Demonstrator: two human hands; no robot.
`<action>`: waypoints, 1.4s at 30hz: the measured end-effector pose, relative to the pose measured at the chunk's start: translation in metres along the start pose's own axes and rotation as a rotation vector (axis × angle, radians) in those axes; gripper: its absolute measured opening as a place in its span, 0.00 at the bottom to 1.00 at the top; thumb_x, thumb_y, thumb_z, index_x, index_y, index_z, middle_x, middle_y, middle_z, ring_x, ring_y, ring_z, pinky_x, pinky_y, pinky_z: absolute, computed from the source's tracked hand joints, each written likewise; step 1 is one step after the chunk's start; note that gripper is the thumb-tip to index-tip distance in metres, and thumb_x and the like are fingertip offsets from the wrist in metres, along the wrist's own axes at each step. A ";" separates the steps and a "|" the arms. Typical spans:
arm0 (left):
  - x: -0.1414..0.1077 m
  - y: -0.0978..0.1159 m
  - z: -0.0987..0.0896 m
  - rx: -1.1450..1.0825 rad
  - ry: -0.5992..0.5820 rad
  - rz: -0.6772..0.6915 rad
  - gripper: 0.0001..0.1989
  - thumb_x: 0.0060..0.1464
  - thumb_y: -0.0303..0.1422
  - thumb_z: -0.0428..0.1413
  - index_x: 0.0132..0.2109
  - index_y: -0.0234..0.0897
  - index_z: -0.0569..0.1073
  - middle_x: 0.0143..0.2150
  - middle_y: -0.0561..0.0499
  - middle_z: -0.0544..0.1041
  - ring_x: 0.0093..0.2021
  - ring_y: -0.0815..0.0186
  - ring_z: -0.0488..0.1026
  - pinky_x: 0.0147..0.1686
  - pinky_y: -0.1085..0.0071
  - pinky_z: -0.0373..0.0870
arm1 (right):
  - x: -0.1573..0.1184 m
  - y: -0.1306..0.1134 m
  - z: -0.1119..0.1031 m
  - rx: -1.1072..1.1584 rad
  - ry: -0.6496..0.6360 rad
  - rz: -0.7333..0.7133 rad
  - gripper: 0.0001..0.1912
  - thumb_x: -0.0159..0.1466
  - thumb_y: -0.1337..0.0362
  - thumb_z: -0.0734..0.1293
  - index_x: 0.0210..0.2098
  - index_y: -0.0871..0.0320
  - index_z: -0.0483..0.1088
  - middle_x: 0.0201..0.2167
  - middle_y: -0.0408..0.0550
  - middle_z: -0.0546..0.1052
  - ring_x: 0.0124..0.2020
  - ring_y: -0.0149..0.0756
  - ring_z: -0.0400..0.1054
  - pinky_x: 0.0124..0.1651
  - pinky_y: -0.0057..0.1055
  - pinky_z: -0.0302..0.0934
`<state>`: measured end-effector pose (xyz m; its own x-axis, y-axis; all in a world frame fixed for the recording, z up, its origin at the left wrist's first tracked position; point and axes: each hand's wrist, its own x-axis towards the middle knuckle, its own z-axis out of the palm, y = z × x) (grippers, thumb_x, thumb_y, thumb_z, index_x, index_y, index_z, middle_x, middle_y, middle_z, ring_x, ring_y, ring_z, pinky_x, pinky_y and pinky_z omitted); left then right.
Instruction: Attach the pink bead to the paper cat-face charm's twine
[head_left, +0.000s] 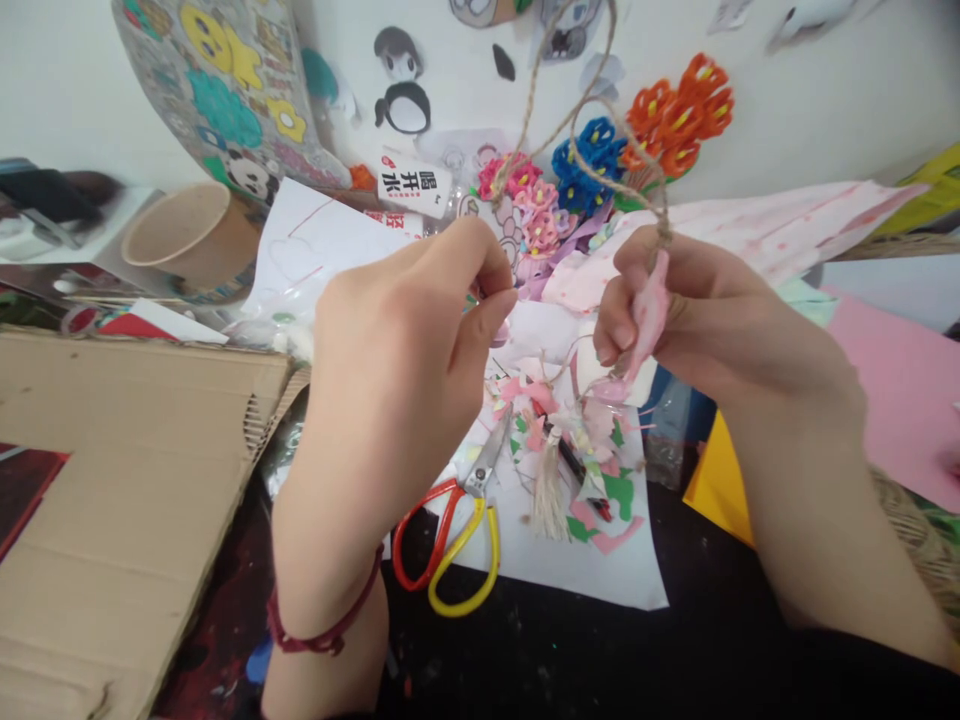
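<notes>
My right hand [675,310] is closed on a pink paper piece [649,315] at the end of a brown twine [626,190], which loops up toward the wall. To its left, my left hand [420,350] is raised with thumb and index finger pressed together; a small pink bit shows by the fingertips, too small to make out. Below the hands, a white sheet [622,580] bears pink and green paper scraps, a pale tassel [551,490] and a dark pen [574,460]. Scissors [476,485] with one red and one yellow handle lie partly open at the sheet's left.
Cardboard [112,520] covers the left side. Behind it stands a paper bowl [187,240]. Blue [589,165] and orange [682,115] craft flowers stand at the wall. Pink paper [900,390] lies at the right, yellow paper [720,485] under my right forearm.
</notes>
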<state>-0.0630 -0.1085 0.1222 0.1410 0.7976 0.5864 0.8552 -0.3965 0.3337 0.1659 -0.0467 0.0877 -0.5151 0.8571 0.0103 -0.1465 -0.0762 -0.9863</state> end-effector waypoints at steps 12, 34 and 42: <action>-0.001 0.004 -0.005 0.091 -0.066 -0.007 0.02 0.62 0.32 0.58 0.38 0.43 0.74 0.29 0.54 0.79 0.24 0.66 0.69 0.30 0.63 0.62 | 0.013 0.021 0.003 0.208 -0.138 -0.103 0.10 0.62 0.59 0.73 0.33 0.51 0.66 0.19 0.37 0.63 0.22 0.32 0.60 0.29 0.33 0.62; 0.000 0.002 -0.001 0.129 -0.057 0.007 0.04 0.62 0.34 0.56 0.36 0.42 0.72 0.26 0.54 0.77 0.24 0.65 0.70 0.31 0.65 0.59 | 0.016 0.024 0.010 0.212 -0.144 -0.133 0.23 0.50 0.58 0.81 0.31 0.49 0.63 0.18 0.34 0.61 0.20 0.30 0.57 0.24 0.30 0.59; -0.001 0.001 -0.002 0.103 -0.043 0.014 0.03 0.59 0.31 0.60 0.36 0.40 0.74 0.29 0.53 0.79 0.23 0.66 0.69 0.30 0.64 0.58 | 0.014 0.022 0.005 0.167 -0.092 -0.165 0.10 0.66 0.56 0.70 0.33 0.52 0.68 0.21 0.38 0.67 0.23 0.32 0.63 0.26 0.32 0.59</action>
<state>-0.0627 -0.1104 0.1237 0.1728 0.8122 0.5572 0.8993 -0.3609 0.2471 0.1515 -0.0391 0.0672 -0.5465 0.8152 0.1918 -0.3685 -0.0284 -0.9292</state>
